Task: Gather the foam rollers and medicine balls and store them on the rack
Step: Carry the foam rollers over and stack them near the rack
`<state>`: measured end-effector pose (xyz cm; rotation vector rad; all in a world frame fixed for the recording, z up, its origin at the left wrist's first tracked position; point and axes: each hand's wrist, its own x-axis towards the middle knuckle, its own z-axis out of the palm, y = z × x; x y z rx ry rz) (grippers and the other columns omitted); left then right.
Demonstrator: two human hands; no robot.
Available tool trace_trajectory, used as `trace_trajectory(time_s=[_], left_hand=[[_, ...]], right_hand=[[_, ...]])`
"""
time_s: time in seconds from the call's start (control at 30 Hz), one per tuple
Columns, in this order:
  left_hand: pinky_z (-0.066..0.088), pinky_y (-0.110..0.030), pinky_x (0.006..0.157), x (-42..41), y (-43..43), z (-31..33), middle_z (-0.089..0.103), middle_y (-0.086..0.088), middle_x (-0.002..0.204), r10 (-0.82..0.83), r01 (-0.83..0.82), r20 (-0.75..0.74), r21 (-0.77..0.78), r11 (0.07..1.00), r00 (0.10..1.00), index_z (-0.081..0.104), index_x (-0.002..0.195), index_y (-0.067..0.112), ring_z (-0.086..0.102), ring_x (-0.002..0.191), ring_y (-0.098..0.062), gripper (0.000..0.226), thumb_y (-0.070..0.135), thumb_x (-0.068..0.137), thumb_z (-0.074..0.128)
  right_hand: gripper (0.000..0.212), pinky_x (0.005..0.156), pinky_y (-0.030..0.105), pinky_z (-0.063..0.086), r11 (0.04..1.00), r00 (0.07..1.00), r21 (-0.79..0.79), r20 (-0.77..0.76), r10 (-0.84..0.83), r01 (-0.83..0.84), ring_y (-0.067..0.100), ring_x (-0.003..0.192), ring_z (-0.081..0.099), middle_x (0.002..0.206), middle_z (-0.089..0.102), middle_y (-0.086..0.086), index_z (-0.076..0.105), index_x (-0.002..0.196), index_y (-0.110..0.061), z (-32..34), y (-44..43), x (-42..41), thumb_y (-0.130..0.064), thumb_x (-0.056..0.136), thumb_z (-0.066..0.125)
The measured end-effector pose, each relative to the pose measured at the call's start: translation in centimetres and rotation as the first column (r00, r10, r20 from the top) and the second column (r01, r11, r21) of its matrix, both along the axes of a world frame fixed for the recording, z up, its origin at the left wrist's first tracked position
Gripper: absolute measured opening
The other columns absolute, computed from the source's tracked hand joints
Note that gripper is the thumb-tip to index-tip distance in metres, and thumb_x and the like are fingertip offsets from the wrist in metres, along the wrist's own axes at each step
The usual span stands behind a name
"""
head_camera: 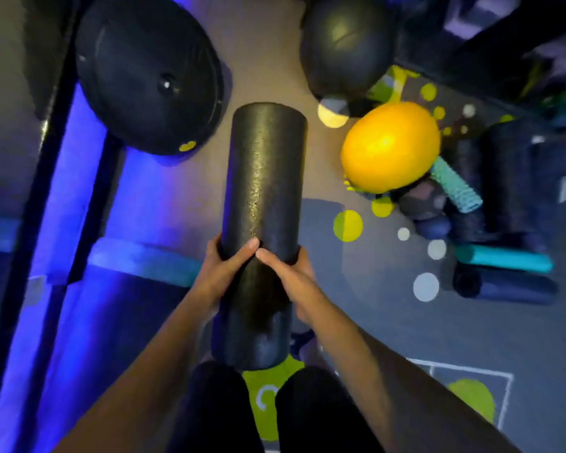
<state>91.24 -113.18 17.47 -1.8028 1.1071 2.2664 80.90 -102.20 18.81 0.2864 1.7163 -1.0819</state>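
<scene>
Head view, looking steeply down: at the bottom edge are the person's legs (216, 410) in dark cloth, and just above them the near end of a black foam roller (265, 191), which runs up the middle of the frame, off the floor (373, 322). Both hands grip it on its lower half. The left hand (221, 269) wraps it from the left and the right hand (294, 277) from the right, fingers curled round the foam, fingertips almost meeting on top. Most of the roller sticks out beyond the grip (foam is light, but the end still sweeps wide), so a quick turn could swing the far end into the big black ball (147, 76) at upper left or the orange ball (389, 148) right of centre. Either would probably roll away. The near end sits close to the knees and could catch on a step. Open room is a strip of bare floor running up between those two balls, plus the bare carpet at lower right. The right edge is crowded with teal rollers (504, 259) and dark rollers (507, 287) lying near each other, easy to trip on. Along the left edge a dark frame (56, 165), lit blue, closes that side. It may be the rack, though I cannot tell. A second black ball (343, 47) lies at the top.
</scene>
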Motion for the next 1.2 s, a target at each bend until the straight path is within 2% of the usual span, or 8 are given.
trace_trajectory(time_s=[0.2, 0.33, 0.47, 0.6, 0.7, 0.83, 1.07, 1.2], left_hand=[[0.057, -0.050, 0.096, -14.5, 8.1, 13.0, 0.073, -0.007, 0.122, -0.210, 0.199, -0.104, -0.113, 0.974, 0.972, 0.056, 0.132, 0.021, 0.073, 0.108, -0.024, 0.099, 0.063, 0.051, 0.094], [0.057, -0.022, 0.068, -26.4, 17.5, 21.6, 0.073, -0.003, 0.118, -0.391, 0.351, -0.165, -0.227, 0.909, 0.906, 0.054, 0.128, 0.018, 0.074, 0.098, -0.013, 0.093, 0.057, 0.054, 0.093], [0.057, -0.028, 0.071, -36.7, 28.2, 24.7, 0.076, -0.001, 0.116, -0.477, 0.429, -0.254, -0.222, 0.876, 0.842, 0.059, 0.125, 0.021, 0.075, 0.098, -0.014, 0.078, 0.055, 0.060, 0.085], [0.056, -0.047, 0.098, -45.0, 37.8, 23.3, 0.075, -0.003, 0.121, -0.498, 0.498, -0.304, -0.082, 0.863, 0.812, 0.065, 0.130, 0.023, 0.073, 0.109, -0.023, 0.080, 0.063, 0.064, 0.086], [0.055, -0.050, 0.100, -50.3, 43.7, 21.2, 0.072, -0.004, 0.127, -0.481, 0.503, -0.310, -0.011, 0.864, 0.820, 0.064, 0.134, 0.028, 0.072, 0.112, -0.026, 0.091, 0.072, 0.058, 0.087], [0.062, -0.046, 0.085, -56.3, 49.6, 17.4, 0.061, 0.002, 0.139, -0.425, 0.416, -0.189, -0.088, 0.905, 0.885, 0.050, 0.142, 0.036, 0.071, 0.108, -0.024, 0.112, 0.082, 0.046, 0.085], [0.029, -0.023, 0.099, -71.7, 56.3, 11.2, 0.051, -0.003, 0.143, -0.557, 0.547, -0.010, -0.179, 0.818, 0.830, 0.048, 0.146, 0.012, 0.044, 0.135, -0.024, 0.076, 0.063, 0.091, 0.061], [0.028, -0.025, 0.095, -80.0, 60.2, 3.1, 0.048, 0.014, 0.134, -0.670, 0.674, 0.107, -0.220, 0.705, 0.735, 0.046, 0.145, 0.028, 0.049, 0.129, -0.019, 0.063, 0.064, 0.093, 0.054]], right_hand=[[0.058, 0.062, 0.007, 0.050, 0.982, 0.971, -0.145, -0.185, -0.150, 0.124, -0.018, 0.073, 0.066, 0.105, 0.067, -0.011, 0.047, 0.122, -0.021, 13.5, 10.3, -13.0, -0.015, 0.079, 0.086], [0.071, 0.091, 0.028, 0.058, 0.958, 0.897, -0.224, -0.364, -0.251, 0.177, 0.001, 0.106, 0.069, 0.124, 0.070, -0.004, 0.053, 0.123, -0.028, 19.9, 21.6, -22.6, -0.036, 0.066, 0.095], [0.101, 0.102, 0.025, 0.050, 0.939, 0.830, -0.241, -0.446, -0.333, 0.248, -0.010, 0.113, 0.061, 0.130, 0.062, -0.017, 0.041, 0.140, -0.030, 24.1, 34.3, -30.5, -0.057, 0.058, 0.093], [0.093, 0.091, 0.007, 0.047, 0.925, 0.846, -0.236, -0.385, -0.370, 0.298, -0.023, 0.103, 0.058, 0.134, 0.058, -0.014, 0.043, 0.144, -0.029, 24.0, 46.8, -35.5, -0.053, 0.068, 0.090], [0.095, 0.108, 0.031, 0.049, 0.899, 0.856, -0.226, -0.286, -0.430, 0.375, -0.001, 0.117, 0.064, 0.134, 0.064, -0.011, 0.050, 0.142, -0.039, 22.5, 53.5, -38.6, -0.064, 0.059, 0.090], [0.102, 0.106, 0.037, 0.052, 0.869, 0.862, -0.200, -0.154, -0.483, 0.452, 0.007, 0.114, 0.068, 0.132, 0.067, -0.009, 0.048, 0.147, -0.036, 18.9, 57.6, -44.5, -0.060, 0.058, 0.093], [0.098, 0.098, 0.031, 0.056, 0.884, 0.882, -0.120, -0.091, -0.463, 0.452, 0.010, 0.114, 0.068, 0.127, 0.071, -0.005, 0.044, 0.148, -0.023, 9.0, 62.6, -59.5, -0.030, 0.065, 0.096], [0.092, 0.094, 0.021, 0.054, 0.902, 0.888, -0.055, -0.159, -0.431, 0.428, -0.008, 0.101, 0.066, 0.119, 0.066, -0.013, 0.045, 0.143, -0.024, 1.1, 66.3, -68.9, -0.020, 0.066, 0.096]])
